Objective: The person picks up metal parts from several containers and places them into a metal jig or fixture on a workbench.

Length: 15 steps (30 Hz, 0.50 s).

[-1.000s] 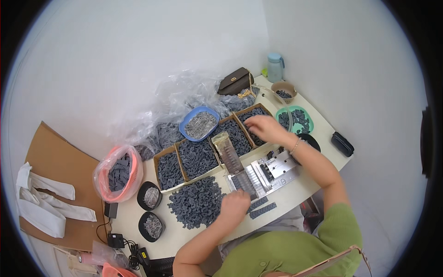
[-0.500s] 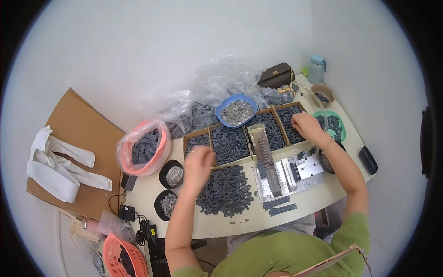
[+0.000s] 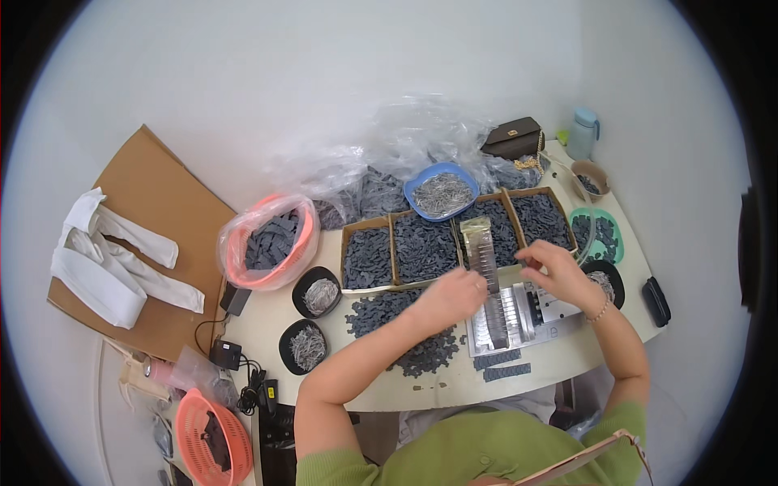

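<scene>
Left hand (image 3: 458, 293): right of frame centre, its fingers bunched together at the left side of the ridged clear strip; could not tell whether a small piece was pinched in them.
Right hand (image 3: 557, 271): farther right, fingers bent and tips drawn in, over the front edge of the rightmost box compartment and the top of the metal fixture; a grip on anything could not be made out. A bracelet (image 3: 600, 309) circled the wrist.
Metal fixture (image 3: 508, 306): right of centre, flat on the white table (image 3: 369, 390), below the boxes and partly under the right hand.
Ridged clear strip (image 3: 490, 304): lengthwise from the box front down onto the fixture's left part.
Dark strips (image 3: 506, 373): two, side by side, just below the fixture.
Loose pile (image 3: 425, 354): small dark grey pieces at centre, partly behind the left forearm.
Divided boxes (image 3: 395, 253): a row of four compartments across the middle, each filled with dark grey pieces.
Blue tray (image 3: 438, 216): top centre, on the back edge of the boxes, full of silvery pins.
Black bowls (image 3: 289, 348): two left of the pile, pins inside; a third black bowl (image 3: 618, 287) lay right of the fixture.
Green tray (image 3: 620, 245): right of the boxes, dark pieces in it.
Pink basket (image 3: 235, 253): left of the boxes, lined with clear plastic, dark pieces inside.
Far left: white garment (image 3: 97, 279) on cardboard (image 3: 166, 190).
Upper right: brown purse (image 3: 510, 139), pale blue bottle (image 3: 582, 136).
</scene>
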Available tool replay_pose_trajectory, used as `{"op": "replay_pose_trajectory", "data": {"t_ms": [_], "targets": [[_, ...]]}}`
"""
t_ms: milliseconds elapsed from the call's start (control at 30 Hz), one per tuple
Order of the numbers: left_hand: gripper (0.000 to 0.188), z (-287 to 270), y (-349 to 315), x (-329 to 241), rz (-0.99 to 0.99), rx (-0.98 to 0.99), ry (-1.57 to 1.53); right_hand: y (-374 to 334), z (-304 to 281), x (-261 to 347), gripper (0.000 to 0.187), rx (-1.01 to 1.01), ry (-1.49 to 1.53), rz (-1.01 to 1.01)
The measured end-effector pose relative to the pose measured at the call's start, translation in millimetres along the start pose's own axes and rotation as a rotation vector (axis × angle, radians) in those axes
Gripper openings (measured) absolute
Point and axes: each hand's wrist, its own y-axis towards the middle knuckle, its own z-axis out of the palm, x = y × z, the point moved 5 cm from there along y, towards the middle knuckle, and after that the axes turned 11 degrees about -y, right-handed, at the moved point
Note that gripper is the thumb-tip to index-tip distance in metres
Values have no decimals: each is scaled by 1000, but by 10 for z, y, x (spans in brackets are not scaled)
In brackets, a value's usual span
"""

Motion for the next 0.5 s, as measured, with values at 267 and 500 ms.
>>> {"op": "replay_pose_trajectory", "data": {"t_ms": [267,500], "targets": [[33,-1056,-1283,1384,-740,-523,394,-253,40,65,14,80,11,-14],[19,-387,-1442,1150,-927,-243,-228,-318,205,36,13,92,51,-31]]}}
